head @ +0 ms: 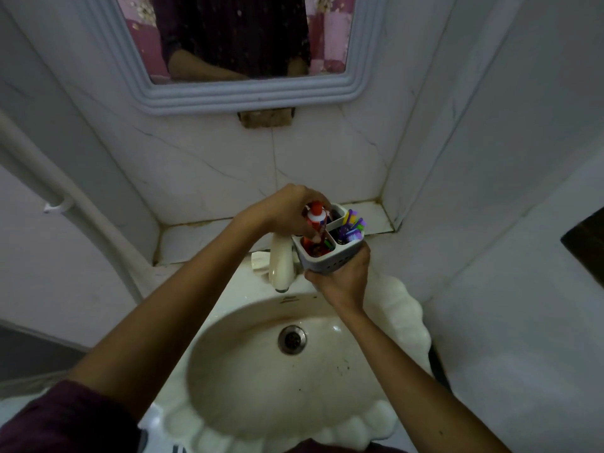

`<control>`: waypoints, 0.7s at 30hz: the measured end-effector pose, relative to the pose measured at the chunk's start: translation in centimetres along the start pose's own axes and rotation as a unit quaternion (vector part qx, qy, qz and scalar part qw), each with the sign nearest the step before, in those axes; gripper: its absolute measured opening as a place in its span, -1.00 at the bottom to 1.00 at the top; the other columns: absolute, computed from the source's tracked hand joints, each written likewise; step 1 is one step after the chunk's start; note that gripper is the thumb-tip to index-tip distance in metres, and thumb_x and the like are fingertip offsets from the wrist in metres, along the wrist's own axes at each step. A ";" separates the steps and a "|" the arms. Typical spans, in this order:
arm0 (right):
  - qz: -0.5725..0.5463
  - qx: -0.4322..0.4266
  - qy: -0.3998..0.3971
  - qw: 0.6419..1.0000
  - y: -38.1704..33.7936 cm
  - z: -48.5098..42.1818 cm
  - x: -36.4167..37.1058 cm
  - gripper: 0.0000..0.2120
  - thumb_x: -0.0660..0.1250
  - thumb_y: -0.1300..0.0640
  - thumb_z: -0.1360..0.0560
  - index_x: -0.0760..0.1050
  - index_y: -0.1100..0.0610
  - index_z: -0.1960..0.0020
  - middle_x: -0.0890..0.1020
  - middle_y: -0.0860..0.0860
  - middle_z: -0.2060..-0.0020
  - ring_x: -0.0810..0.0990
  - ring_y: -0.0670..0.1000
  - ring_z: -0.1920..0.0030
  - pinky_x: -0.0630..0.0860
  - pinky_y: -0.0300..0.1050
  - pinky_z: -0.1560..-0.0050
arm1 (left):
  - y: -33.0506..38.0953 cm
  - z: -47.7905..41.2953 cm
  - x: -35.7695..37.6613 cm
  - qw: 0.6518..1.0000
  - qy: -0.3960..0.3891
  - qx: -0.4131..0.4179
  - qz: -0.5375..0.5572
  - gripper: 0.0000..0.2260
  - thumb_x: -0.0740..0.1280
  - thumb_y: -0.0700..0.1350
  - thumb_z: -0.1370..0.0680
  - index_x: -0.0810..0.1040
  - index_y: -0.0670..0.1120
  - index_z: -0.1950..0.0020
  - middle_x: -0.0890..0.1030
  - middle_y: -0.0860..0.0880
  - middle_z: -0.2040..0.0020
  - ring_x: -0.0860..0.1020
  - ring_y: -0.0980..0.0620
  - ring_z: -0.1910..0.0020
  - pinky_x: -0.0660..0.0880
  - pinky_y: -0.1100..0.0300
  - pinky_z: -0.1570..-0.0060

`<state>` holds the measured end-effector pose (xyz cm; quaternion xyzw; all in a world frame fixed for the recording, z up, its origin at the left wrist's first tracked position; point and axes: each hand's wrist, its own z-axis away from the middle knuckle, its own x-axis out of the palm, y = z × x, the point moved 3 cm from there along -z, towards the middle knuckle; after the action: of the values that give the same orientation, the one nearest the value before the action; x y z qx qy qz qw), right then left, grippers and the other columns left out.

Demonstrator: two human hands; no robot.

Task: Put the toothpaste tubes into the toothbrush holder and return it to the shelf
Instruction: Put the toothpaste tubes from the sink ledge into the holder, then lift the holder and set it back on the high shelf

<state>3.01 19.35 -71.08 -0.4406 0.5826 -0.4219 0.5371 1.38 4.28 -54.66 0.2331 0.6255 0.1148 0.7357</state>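
Above the sink (405, 308), right hand (343, 282) grips holder (327, 259) from below; left hand (291, 207), fingers clenched on toothpaste tube (315, 223), stands it near-upright, cap up, in the holder's 9 o'clock compartment; shelf (202, 240) behind, 12 o'clock.

Glossy ceramic sink (405, 308) (stained), perforated matt plastic toothbrush holder (322, 263), shiny metal drain (292, 340), polished marble-look wall tiles (212, 165).

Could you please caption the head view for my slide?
Left hand lowers toothpaste tube into toothbrush holder, held by right hand above sink.
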 end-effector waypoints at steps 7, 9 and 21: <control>-0.013 -0.020 0.003 1.000 -2.1 -1.1 -0.1 0.13 0.79 0.09 -0.04 0.30 0.18 -0.48 0.54 0.08 -0.33 0.59 0.05 -0.27 0.44 -0.58 0.00 | -1.0 4.2 -2.6 0.965 0.204 -0.025 0.164 -0.52 0.33 0.13 -0.48 0.41 -0.01 -0.36 0.52 -0.04 -0.30 0.50 0.05 -0.22 0.47 0.07 -0.20; -0.019 -0.028 0.007 0.999 -2.9 -1.0 -0.4 0.12 0.80 0.13 -0.07 0.30 0.15 -0.50 0.54 0.05 -0.34 0.57 -0.01 -0.26 0.42 -0.61 0.01 | -1.4 5.7 -2.5 0.945 0.280 -0.042 0.167 -0.57 0.24 0.12 -0.54 0.44 -0.06 -0.34 0.53 -0.07 -0.29 0.50 0.05 -0.21 0.47 0.05 -0.21; -0.113 -0.187 0.067 0.974 -20.5 -3.8 -4.8 -0.05 0.78 0.30 -0.05 0.36 -0.04 -0.28 0.54 -0.26 -0.08 0.51 -0.56 -0.01 0.44 -0.60 0.04 | 3.3 10.8 -13.5 0.893 0.449 -0.015 -0.030 -0.61 0.21 0.05 -0.57 0.46 -0.14 -0.32 0.54 -0.13 -0.29 0.50 -0.07 -0.27 0.34 0.21 -0.16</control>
<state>0.65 18.85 -49.78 -0.5666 0.6323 -0.3919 0.3543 9.68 -1.23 -40.20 0.1263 0.8941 0.1948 0.3831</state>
